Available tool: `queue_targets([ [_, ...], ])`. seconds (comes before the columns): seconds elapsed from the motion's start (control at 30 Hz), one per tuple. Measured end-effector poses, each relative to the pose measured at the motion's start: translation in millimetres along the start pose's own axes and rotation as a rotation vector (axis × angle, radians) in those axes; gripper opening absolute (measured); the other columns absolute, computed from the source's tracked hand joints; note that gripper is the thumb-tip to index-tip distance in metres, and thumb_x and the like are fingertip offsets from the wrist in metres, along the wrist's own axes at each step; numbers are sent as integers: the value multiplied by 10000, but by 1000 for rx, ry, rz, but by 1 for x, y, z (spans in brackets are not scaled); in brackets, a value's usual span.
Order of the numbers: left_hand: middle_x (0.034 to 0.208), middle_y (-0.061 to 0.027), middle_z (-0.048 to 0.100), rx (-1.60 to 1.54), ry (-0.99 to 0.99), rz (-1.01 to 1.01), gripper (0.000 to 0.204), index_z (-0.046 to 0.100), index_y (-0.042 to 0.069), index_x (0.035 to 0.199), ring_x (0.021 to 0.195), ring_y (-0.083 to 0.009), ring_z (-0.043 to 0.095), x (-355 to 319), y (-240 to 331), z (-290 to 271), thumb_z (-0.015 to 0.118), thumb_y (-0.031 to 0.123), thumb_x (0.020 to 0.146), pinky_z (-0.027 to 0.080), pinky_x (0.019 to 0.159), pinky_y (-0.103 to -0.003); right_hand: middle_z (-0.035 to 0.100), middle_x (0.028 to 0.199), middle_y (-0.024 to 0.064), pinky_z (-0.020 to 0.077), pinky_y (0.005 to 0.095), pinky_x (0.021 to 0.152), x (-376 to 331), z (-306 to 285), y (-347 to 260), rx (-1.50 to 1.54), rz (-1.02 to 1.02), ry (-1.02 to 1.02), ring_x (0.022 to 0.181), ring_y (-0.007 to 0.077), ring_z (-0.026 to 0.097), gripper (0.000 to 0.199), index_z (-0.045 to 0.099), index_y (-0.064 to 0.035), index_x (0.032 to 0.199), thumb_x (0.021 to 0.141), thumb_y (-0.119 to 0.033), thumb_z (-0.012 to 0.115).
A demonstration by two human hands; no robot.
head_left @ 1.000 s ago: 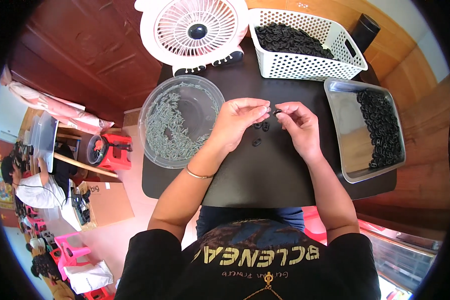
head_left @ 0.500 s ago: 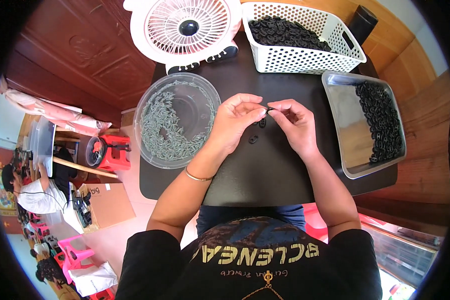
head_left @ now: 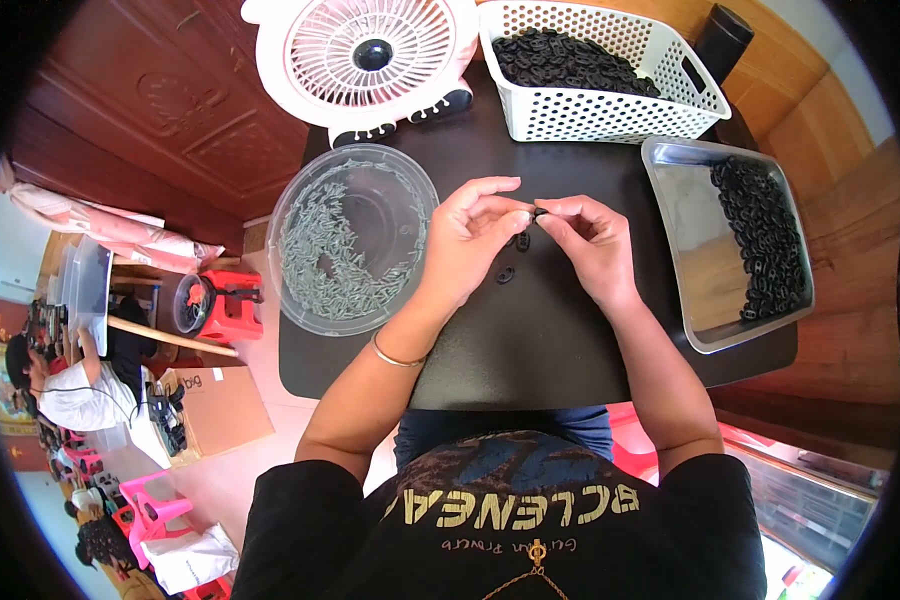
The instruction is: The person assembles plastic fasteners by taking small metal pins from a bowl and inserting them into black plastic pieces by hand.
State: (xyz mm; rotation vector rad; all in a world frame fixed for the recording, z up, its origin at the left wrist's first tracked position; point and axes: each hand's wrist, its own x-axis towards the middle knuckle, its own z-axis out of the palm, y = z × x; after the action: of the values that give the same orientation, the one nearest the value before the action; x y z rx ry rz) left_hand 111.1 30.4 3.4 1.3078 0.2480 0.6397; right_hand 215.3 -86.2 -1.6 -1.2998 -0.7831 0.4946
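Over the middle of the dark table, my two hands meet at the fingertips. My right hand (head_left: 598,248) pinches a small black plastic piece (head_left: 539,212) between thumb and forefinger. The thumb and forefinger of my left hand (head_left: 462,238) are pressed together against the left side of that piece; anything between them is too small to make out. On the table just below the fingertips lie a loose black oval piece (head_left: 506,274) and another black oval piece (head_left: 523,242), partly beside my left thumb.
Left stands a clear round tub (head_left: 425,170) of small grey-green pins or screws. A steel tray (head_left: 705,290) with rows of black oval pieces is right. Behind are a white basket (head_left: 610,125) of similar pieces, a pink-white fan (head_left: 373,56) and a black cylinder (head_left: 725,35). A person sits far left.
My fingertips have shifted very slightly and stay together at the black piece. My left forefinger has lifted a little. The whole view has moved slightly.
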Motion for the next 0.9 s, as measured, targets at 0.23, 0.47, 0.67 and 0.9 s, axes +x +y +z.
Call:
queue_targets([
  [0.23, 791, -66, 621, 39, -45, -153, 124, 573, -1, 923, 722, -94, 583, 3, -3, -7, 565, 97, 848, 474, 688, -220, 635, 856, 26, 451, 187, 650, 1, -2, -1, -73, -20, 40, 724, 40, 550, 120, 648, -19, 894, 787, 15, 607],
  [0.47, 757, -52, 611, 81, -50, -105, 110, 580, -1, 855, 680, -90, 565, 2, -4, -8, 567, 107, 841, 468, 622, -222, 631, 833, 32, 437, 192, 638, 5, 5, -7, -232, -56, -22, 719, 51, 542, 120, 650, -22, 895, 782, 1, 614],
  [0.67, 747, -92, 582, 537, 29, 449, 78, 574, 17, 798, 619, -165, 557, -2, -11, 1, 607, 81, 769, 437, 558, -278, 551, 742, -32, 297, 152, 490, -1, -10, 1, -62, 193, 5, 578, 17, 424, 134, 633, -21, 917, 789, -21, 593],
  [0.9, 660, -92, 576, 311, 10, 303, 152, 571, -1, 791, 566, -160, 548, -8, -12, -3, 615, 140, 757, 428, 531, -281, 501, 760, -43, 271, 153, 503, -1, -7, 9, -260, 6, 8, 578, 12, 359, 117, 570, -41, 942, 850, -109, 547],
])
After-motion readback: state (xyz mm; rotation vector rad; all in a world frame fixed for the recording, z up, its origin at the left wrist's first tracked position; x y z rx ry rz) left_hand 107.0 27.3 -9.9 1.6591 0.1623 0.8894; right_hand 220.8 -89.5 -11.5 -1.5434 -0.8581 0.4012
